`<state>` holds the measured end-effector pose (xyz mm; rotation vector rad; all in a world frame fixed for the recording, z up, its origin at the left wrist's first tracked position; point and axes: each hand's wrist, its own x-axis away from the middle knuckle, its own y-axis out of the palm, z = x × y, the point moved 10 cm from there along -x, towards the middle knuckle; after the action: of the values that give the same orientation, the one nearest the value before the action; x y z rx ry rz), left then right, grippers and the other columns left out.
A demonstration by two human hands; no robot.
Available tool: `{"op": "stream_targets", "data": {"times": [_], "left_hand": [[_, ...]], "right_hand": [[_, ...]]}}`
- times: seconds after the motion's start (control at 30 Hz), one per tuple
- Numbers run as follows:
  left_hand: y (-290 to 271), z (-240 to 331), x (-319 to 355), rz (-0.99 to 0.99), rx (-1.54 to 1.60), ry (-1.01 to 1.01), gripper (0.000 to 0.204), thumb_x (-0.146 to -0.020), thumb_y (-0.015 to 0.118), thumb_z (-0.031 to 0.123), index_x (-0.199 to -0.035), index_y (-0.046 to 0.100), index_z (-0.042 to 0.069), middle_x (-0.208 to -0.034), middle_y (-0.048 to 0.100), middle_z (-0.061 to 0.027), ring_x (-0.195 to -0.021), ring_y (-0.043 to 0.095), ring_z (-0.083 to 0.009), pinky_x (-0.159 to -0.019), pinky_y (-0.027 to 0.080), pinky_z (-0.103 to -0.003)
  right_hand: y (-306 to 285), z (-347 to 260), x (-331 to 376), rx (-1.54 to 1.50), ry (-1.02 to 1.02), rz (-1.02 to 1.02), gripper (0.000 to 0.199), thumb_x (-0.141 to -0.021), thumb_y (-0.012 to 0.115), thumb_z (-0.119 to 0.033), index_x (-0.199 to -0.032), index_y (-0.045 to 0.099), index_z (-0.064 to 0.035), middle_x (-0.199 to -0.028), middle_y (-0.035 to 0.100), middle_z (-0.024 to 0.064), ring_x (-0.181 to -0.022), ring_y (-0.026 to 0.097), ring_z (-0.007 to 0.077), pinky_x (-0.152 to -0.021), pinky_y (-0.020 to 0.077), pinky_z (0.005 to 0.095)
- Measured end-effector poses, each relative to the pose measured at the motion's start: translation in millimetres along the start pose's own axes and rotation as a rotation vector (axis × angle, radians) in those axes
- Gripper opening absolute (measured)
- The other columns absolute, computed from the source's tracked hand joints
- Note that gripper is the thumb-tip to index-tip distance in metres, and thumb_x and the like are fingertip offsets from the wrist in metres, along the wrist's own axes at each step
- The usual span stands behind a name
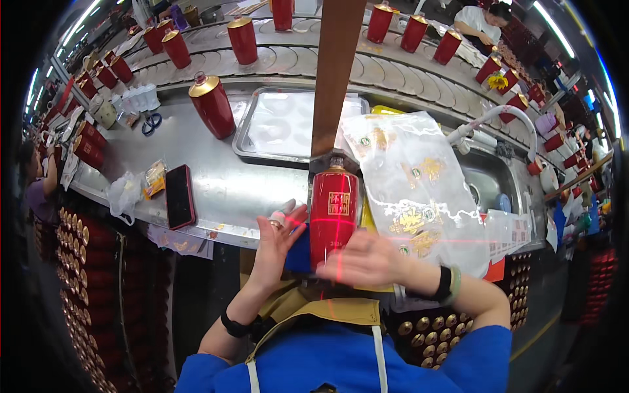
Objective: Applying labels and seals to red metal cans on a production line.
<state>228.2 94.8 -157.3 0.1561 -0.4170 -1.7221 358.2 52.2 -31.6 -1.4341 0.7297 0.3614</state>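
In front of me a red bottle (333, 204) with a gold emblem stands in a holder, its neck at a brown upright post (333, 78). Thin red light lines cross the bottle and my hands. My left hand (278, 237) is just left of the bottle, fingers spread, with a pale covering on one finger and nothing gripped. My right hand (367, 261), slightly blurred, lies flat across the bottle's lower part with its fingers stretched out; whether it presses on the glass I cannot tell. Right of the bottle lie clear sheets of gold decals (409, 190).
A steel tray (246, 147) with white sheets sits behind the bottle. At left are another red bottle (213, 108), a phone (180, 196), scissors (151, 123) and a plastic bag (124, 193). A sink (488, 177) is at right; a conveyor (282, 62) carries bottles beyond.
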Motion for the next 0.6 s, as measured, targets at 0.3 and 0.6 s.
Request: {"op": "stream_targets", "data": {"times": [0.3,0.6], "left_hand": [[-1,-6,-23,-0.018,-0.116,-0.202,0.096,-0.100,0.012,0.076,-0.143,0.046,-0.002,-0.148,0.051,-0.0204,-0.142,0.045,-0.0283,-0.121,0.031,-0.042],[40,-17,-50,-0.087,-0.126,-0.238,0.066,-0.081,0.087,0.037,-0.127,0.059,-0.002,-0.112,0.071,-0.0120,-0.100,0.070,-0.0185,-0.088,0.057,-0.035]], "right_hand": [[-83,120,16,0.206,0.670,0.448,0.027,-0.084,0.074,0.003,-0.109,0.070,-0.0078,-0.093,0.071,0.0084,-0.082,0.067,0.0248,-0.075,0.0486,0.0360],[-115,46,80,-0.147,0.941,0.759,0.031,-0.100,0.058,0.001,-0.131,0.052,0.0032,-0.125,0.057,0.0102,-0.117,0.055,0.0177,-0.104,0.0420,0.0296]]}}
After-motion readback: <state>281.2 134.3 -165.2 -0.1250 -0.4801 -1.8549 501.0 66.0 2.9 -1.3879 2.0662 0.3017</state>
